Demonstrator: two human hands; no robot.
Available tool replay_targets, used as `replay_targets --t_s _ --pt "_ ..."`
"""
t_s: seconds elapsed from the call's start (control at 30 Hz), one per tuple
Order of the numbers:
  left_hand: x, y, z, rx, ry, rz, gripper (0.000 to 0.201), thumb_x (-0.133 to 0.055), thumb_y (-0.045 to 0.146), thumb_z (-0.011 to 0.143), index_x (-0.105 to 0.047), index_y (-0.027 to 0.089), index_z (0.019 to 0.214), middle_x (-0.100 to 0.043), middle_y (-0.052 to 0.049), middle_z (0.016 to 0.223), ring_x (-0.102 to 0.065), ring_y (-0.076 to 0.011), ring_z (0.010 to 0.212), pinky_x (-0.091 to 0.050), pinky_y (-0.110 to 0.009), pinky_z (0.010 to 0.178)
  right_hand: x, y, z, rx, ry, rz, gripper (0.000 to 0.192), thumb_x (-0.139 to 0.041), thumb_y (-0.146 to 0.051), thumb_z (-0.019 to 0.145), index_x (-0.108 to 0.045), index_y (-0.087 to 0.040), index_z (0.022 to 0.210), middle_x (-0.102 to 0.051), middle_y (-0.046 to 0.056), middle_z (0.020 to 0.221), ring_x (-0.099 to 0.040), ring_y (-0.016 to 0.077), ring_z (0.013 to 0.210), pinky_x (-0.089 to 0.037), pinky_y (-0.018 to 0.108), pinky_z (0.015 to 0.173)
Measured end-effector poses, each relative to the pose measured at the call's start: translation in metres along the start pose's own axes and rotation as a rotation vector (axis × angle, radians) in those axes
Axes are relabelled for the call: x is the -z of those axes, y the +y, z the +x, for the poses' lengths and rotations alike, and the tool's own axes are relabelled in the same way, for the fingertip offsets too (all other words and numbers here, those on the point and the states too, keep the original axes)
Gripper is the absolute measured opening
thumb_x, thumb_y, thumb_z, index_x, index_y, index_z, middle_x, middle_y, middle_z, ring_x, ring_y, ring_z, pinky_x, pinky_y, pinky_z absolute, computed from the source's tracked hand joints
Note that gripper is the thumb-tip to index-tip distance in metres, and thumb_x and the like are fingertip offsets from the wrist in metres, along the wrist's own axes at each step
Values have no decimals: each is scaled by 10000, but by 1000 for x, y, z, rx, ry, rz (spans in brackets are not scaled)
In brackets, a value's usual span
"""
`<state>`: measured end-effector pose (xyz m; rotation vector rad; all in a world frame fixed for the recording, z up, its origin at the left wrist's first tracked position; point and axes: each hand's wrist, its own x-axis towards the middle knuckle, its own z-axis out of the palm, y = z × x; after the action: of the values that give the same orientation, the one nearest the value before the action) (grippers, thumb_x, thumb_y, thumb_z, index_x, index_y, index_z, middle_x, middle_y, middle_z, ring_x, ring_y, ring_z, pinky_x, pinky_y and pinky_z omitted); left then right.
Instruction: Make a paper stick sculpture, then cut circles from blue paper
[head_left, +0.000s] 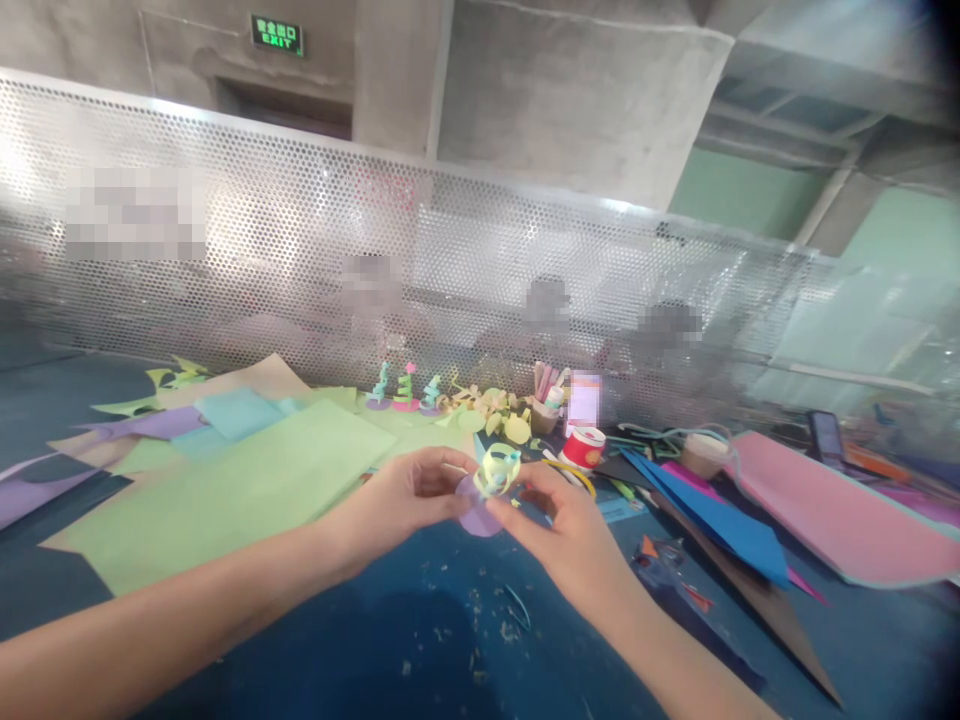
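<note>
two hands [409, 498] pinch paper craft [491, 485]

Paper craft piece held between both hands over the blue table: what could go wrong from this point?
The yellow-green paper loops look thin and curled, so pressure from the left hand or right hand could flatten or tear them. They sit on a small purple paper base held only at its edges; it might bend or slip. The red-and-white tape roll and the paper scraps lie close by, and a hand could knock or scatter them.
</note>
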<state>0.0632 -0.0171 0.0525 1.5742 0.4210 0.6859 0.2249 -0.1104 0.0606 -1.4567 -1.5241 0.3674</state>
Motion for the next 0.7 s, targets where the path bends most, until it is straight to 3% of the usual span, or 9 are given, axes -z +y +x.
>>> replay_targets --t_s 0.23,0.4,0.7 --pt "-4 3 -1 30 -3 -15 216 -677 205 719 -625 164 924 -683 -32 887 -628 -165 838 -454 -308 828 -4 7 -2 38 85 -39 267 -649 -259 727 -589 -224 984 -624 21 898 -558 192 842 -446 357 799" --pt "-7 0 0 54 -25 6 236 -666 259 733 -652 161 947 -694 -41 889 -631 -175 849 -451 -314 835 -5 9 -1 138 108 -72 147 -639 -228 741 -602 -224 883 -601 17 855 -553 197 865 -441 355 796" --pt "-8 -5 1 57 9 -12 265 -678 207 709 -618 163 963 -683 -42 925 -631 -185 864 -452 -335 839 -6 9 -4 131 96 -81 129 -626 -200 752 -603 -216 878 -595 16 859 -548 189 861 -431 330 802"
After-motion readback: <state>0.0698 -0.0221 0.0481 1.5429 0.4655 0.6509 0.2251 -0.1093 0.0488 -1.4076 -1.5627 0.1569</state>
